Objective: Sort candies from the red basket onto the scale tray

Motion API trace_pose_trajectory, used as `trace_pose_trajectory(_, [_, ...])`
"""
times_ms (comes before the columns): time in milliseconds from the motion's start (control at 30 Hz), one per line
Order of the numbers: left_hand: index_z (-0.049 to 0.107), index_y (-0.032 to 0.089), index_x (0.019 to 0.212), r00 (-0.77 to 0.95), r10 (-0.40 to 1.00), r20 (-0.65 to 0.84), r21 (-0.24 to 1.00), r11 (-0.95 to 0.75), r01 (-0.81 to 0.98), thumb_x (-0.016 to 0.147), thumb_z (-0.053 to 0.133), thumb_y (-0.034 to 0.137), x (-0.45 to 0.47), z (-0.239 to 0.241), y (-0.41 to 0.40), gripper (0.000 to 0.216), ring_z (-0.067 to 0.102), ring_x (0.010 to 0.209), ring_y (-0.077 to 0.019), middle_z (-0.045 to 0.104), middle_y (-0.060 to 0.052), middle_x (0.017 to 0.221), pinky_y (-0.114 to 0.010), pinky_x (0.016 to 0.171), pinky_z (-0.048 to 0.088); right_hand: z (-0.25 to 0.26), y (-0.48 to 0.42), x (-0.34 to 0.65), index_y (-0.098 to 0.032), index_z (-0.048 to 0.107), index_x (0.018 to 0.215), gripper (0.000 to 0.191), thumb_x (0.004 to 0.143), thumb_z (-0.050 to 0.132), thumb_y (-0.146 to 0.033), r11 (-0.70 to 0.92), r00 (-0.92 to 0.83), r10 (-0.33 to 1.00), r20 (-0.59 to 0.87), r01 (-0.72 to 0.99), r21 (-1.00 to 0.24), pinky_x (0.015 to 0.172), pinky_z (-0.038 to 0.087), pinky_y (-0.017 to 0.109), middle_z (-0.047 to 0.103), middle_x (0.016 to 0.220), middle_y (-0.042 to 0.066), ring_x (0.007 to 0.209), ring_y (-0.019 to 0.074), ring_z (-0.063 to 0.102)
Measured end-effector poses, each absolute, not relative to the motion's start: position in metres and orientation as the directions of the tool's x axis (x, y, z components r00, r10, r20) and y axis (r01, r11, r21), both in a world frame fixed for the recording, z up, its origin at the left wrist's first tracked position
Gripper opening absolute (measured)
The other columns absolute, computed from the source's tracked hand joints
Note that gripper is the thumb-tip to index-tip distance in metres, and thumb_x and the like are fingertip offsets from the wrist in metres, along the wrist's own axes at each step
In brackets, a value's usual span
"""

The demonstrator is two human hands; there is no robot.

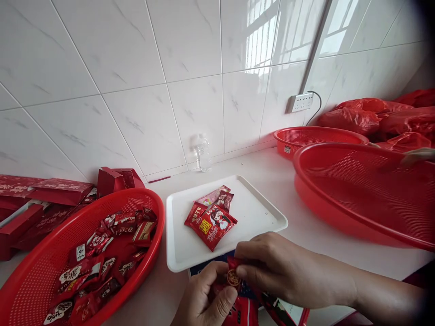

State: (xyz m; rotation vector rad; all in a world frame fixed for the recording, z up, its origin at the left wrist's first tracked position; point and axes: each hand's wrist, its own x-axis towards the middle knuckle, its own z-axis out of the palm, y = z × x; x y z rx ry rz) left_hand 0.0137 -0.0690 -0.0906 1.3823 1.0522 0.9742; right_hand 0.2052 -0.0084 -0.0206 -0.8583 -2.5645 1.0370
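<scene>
My left hand (212, 294) and my right hand (272, 267) meet at the front edge of the white tray. Between their thumbs and fingers they pinch a small red wrapped candy (234, 277) with a round gold print. Part of the wrapper is hidden behind my fingers. Below the hands lie a red packet (243, 312) and a packet with white and dark green parts (287, 310), both partly covered. On the white tray (261, 213) rests a small pile, with a red snack packet (214, 226) showing a cartoon figure on top and a pink packet (212, 197) behind it.
Left, a red basket (159, 226) holds many small candies, with red cardboard boxes (61, 190) behind. A clear plastic bottle (204, 154) stands by the tiled wall. On the right are two red baskets (340, 222), another person's hand (419, 156) and red bags (350, 120).
</scene>
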Motion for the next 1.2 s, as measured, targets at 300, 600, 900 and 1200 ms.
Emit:
trace_pose_trajectory(300, [0.050,0.025,0.114,0.220,0.966,-0.138,0.971,0.175,-0.162,0.076,0.064,0.059,0.012,-0.085,-0.072,0.052,0.050,0.057,-0.0077,0.053,0.001,0.088,-0.022,0.053,0.041,-0.025,0.071,0.210,-0.017,0.062,0.083,0.045,0.089,0.039,-0.055,0.341,-0.486,0.873,0.033,0.561,-0.754,0.059,0.041,0.027,0.057,0.070,0.002,0.063,0.0145,0.050])
trace_pose_trajectory(600, [0.053,0.022,0.094,0.162,0.986,-0.045,0.951,0.092,-0.296,0.077,0.072,0.043,0.013,-0.092,-0.071,0.032,0.059,0.069,-0.0096,0.060,0.000,0.092,-0.023,0.068,0.046,-0.006,0.032,0.220,-0.018,0.067,0.102,0.046,0.089,0.044,-0.055,0.426,-0.727,0.672,-0.139,0.534,-0.731,0.057,0.039,0.023,0.061,0.074,0.001,0.064,0.0122,0.050])
trace_pose_trajectory(900, [0.062,0.022,0.098,0.111,0.993,-0.031,0.960,0.061,-0.274,0.071,0.078,0.042,0.015,-0.095,-0.075,0.038,0.051,0.067,-0.0074,0.057,0.002,0.074,-0.019,0.066,0.044,-0.016,-0.003,0.205,-0.016,0.059,0.076,0.028,0.089,0.049,-0.039,0.399,-0.811,0.507,-0.292,0.521,-0.755,0.044,0.027,0.018,0.041,0.057,-0.006,0.050,0.0063,0.032])
trace_pose_trajectory(1200, [0.056,0.026,0.111,0.027,0.996,0.088,0.946,-0.075,-0.314,0.077,0.071,0.043,0.018,-0.092,-0.069,0.041,0.057,0.072,-0.0107,0.058,-0.004,0.102,-0.023,0.062,0.051,-0.014,0.027,0.230,-0.018,0.051,0.071,0.041,0.086,0.047,-0.056,0.312,-0.620,0.771,-0.148,0.570,-0.760,0.048,0.031,0.022,0.041,0.061,-0.004,0.055,0.0095,0.037])
